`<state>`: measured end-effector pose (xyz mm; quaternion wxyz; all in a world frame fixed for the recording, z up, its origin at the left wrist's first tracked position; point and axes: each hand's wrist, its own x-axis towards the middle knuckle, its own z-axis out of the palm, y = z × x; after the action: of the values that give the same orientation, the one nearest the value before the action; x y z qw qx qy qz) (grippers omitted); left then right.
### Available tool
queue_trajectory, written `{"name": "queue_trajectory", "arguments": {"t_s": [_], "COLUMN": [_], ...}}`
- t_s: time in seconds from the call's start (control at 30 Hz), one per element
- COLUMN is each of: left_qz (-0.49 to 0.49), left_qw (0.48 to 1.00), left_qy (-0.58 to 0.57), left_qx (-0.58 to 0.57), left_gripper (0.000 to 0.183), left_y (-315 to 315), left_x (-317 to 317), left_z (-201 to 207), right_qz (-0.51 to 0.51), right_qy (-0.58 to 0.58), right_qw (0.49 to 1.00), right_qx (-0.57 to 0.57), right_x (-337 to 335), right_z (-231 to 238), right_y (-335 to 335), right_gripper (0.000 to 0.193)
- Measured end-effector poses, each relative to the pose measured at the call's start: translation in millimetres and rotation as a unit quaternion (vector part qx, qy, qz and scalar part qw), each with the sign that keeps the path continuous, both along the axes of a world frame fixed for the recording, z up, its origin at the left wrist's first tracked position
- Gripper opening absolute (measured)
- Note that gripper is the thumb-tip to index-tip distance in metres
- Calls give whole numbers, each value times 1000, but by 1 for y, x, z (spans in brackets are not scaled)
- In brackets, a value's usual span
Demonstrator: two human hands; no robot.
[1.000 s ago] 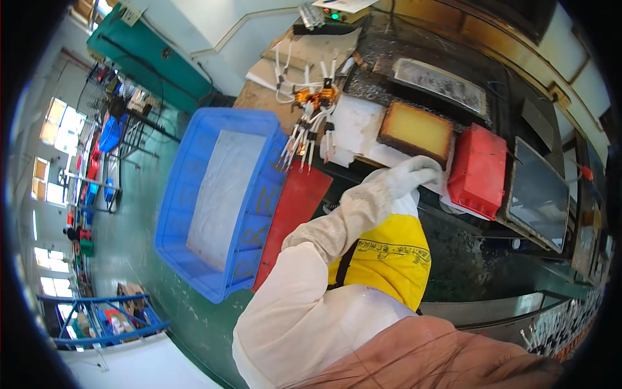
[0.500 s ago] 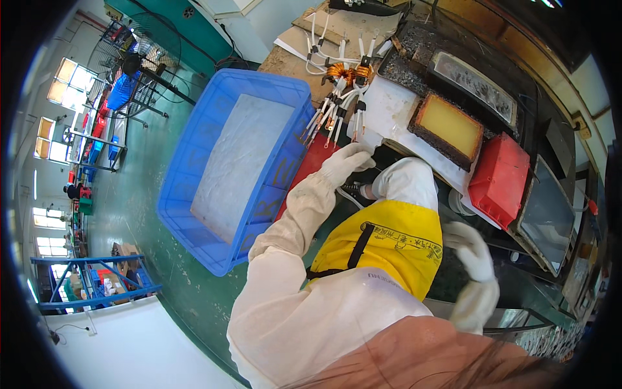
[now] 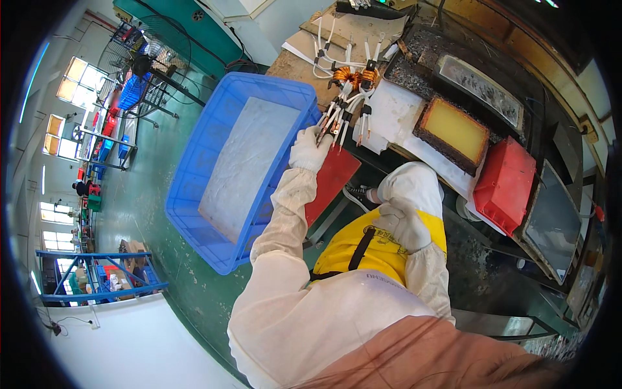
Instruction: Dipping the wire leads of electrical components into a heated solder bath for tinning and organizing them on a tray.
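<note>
My left hand [image 3: 310, 150], in a white glove, reaches to the bench's near edge beside the blue crate. Its thumb and fingers close round the ends of several white wire leads [image 3: 334, 118]. These leads have bare metal tips and run to copper-wound coils [image 3: 346, 78] lying on the bench. My right hand [image 3: 403, 225], also gloved, is in front of the yellow apron [image 3: 343, 249]. Its fingers are loosely bent and apart, with nothing seen in them.
A large blue crate [image 3: 188, 162] stands at the left, beside a red panel [image 3: 332, 188]. On the bench are a dark-rimmed tray of yellowish material [image 3: 455, 129], a grey-topped rectangular tray [image 3: 483, 87] and a red bin [image 3: 505, 185]. A wheeled fan [image 3: 141, 65] stands farther off.
My left hand has moved left and away from me, onto the wire ends. My right hand has swung in from the right to the front of the apron.
</note>
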<state>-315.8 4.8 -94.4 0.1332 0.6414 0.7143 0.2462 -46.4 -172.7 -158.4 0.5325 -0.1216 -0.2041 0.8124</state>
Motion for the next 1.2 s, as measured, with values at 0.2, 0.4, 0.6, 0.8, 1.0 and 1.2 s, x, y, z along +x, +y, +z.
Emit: {"name": "queue_trajectory", "arguments": {"t_s": [0.2, 0.4, 0.6, 0.8, 1.0, 1.2], "left_qz": [-68, -193, -145, -188, -152, -153], "left_qw": [997, 963, 964, 936, 913, 902], "left_qy": [47, 162, 130, 134, -156, -341], "left_qx": [-6, -90, -179, -265, -344, -217], "left_gripper": [29, 29, 41, 44, 36, 31], "left_y": [11, -4, -3, -5, -1, 39], "left_x": [23, 63, 51, 7, 2, 44], "left_z": [-8, -11, -10, -5, 28, 34], "right_qz": [19, 33, 31, 33, 29, 32], "right_qy": [61, 48, 51, 44, 42, 20], "right_qw": [998, 998, 997, 997, 998, 997], "right_qx": [-29, -40, -45, -48, -44, -68], "right_x": [0, 1, 0, 1, 1, 2], "right_z": [1, 5, 4, 8, 6, 6], "right_y": [8, 8, 8, 8, 7, 9], "right_gripper": [61, 63, 66, 67, 66, 51]}}
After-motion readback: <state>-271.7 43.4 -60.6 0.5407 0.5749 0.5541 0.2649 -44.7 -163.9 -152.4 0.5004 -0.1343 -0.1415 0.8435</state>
